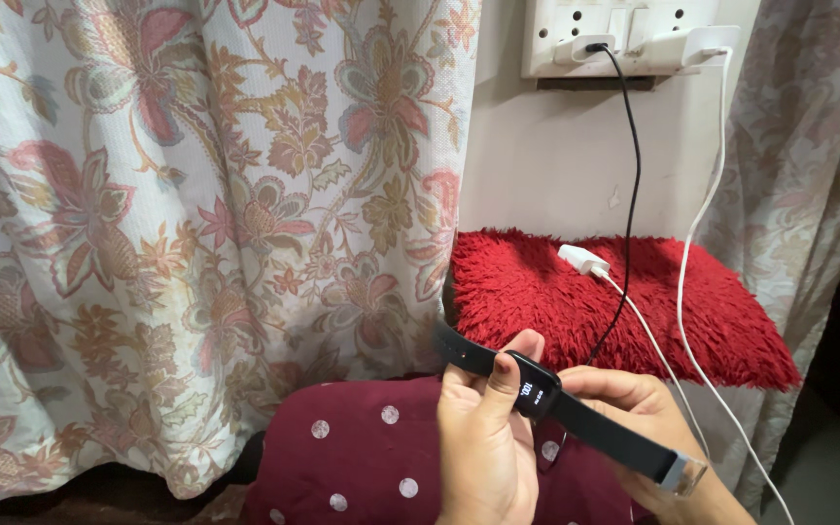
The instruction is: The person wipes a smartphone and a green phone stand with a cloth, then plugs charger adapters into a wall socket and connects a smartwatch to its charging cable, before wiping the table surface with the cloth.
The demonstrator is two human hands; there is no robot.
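Observation:
Both my hands hold a black smartwatch (537, 394) with a lit square screen and a black strap ending in a metal buckle (681, 473). My left hand (483, 437) grips the watch body, thumb against the screen's left edge. My right hand (634, 403) supports it from behind and below, partly hidden by the strap. A black cable (631, 185) runs from the wall socket down to the watch.
A wall socket board (624, 39) holds a black plug and a white charger. A white cable (687, 282) and a white adapter (583, 260) lie over a red fluffy cushion (537, 292). A floral curtain (196, 214) hangs at left. Maroon dotted fabric (362, 457) lies below.

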